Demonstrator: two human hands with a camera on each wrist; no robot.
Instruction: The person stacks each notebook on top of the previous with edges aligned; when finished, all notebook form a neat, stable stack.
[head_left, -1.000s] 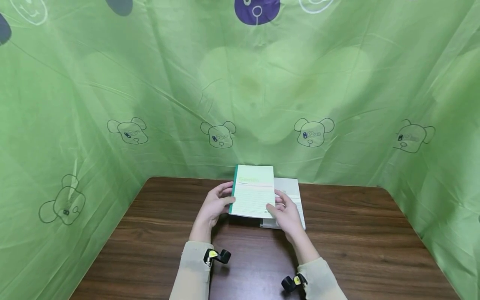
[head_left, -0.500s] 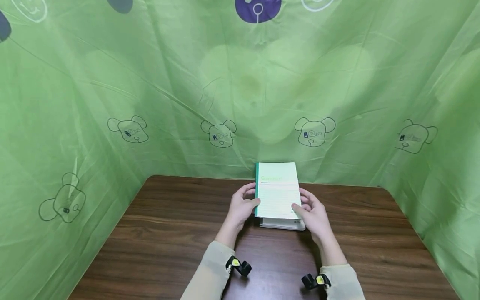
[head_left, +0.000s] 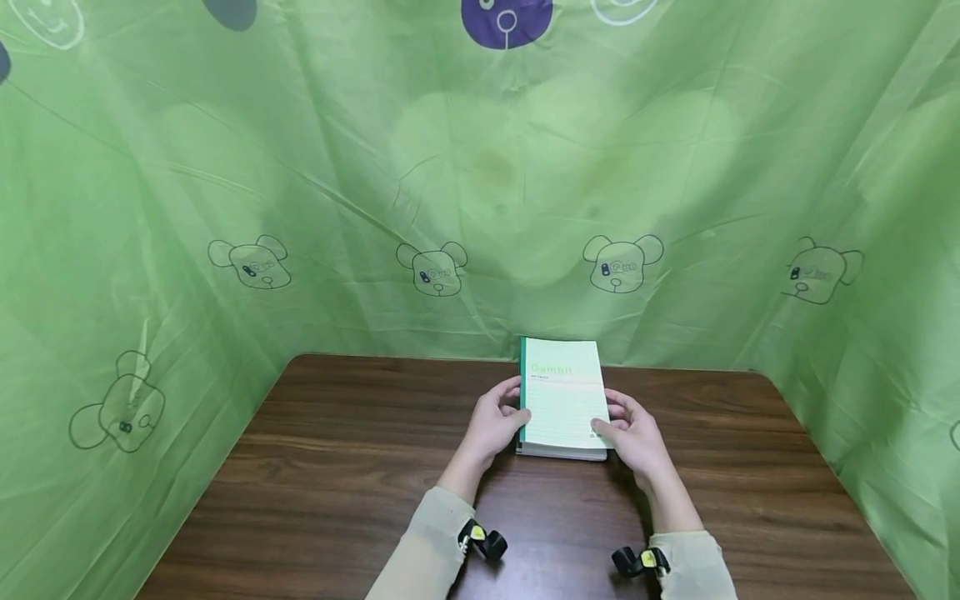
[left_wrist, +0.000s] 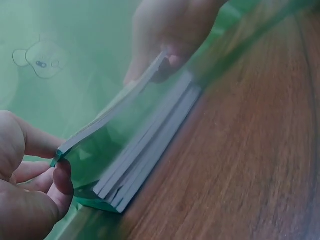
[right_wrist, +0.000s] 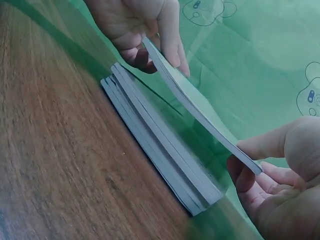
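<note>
A pale green notebook (head_left: 564,400) with a dark green spine is held level between both hands in the head view. My left hand (head_left: 491,429) pinches its spine edge, thumb on top and fingers beneath. On the opposite edge my right hand (head_left: 637,437) pinches it the same way. Below lies a stack of notebooks (head_left: 562,452), mostly covered in the head view. Both wrist views show the stacked notebooks (left_wrist: 155,145) lying flat on the table, with a gap between them and the held notebook (right_wrist: 200,112), which bends slightly.
The brown wooden table (head_left: 337,467) spreads out around the stack. A green curtain (head_left: 480,167) printed with bear heads hangs behind the table and along both sides. Dark wrist cameras (head_left: 483,540) sit on the sleeves.
Both hands have carried the notebook to the right, from partly beside the stack to over it, then lowered it closer. The grip at both edges stays the same.
</note>
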